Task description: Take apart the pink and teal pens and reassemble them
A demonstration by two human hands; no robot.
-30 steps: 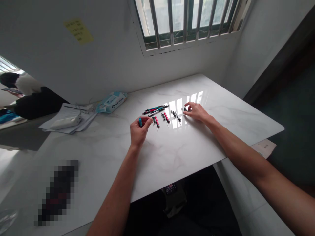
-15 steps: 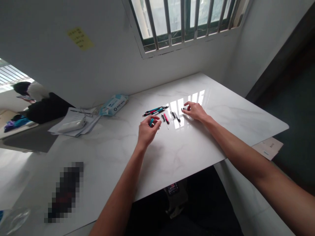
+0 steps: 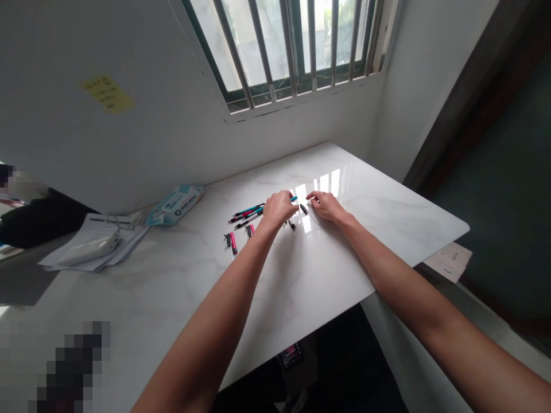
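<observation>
My left hand (image 3: 279,210) is closed over the middle of the white table (image 3: 327,258), with a teal pen barrel (image 3: 294,198) poking out between its fingers. Just to its right, my right hand (image 3: 326,205) rests low with curved fingers apart and nothing visible in them. Between the hands lie a black pen piece (image 3: 303,209) and a thin refill. Another small black piece (image 3: 293,225) sits below my left hand. Left of that hand is a pile of pens (image 3: 245,214) in black, red and teal. Red and black pen pieces (image 3: 233,242) lie in front of the pile, partly behind my left forearm.
A blue-and-white wipes pack (image 3: 176,205) lies against the wall, beside papers (image 3: 86,244) with a white pouch (image 3: 92,250) on top. A blurred dark object (image 3: 71,367) is at the lower left. The barred window (image 3: 293,51) is ahead. A person's dark clothing shows at far left.
My left hand has moved towards my right hand, turning palm down with the teal barrel. My right hand's fingers have left the small black piece. The view has shifted right.
</observation>
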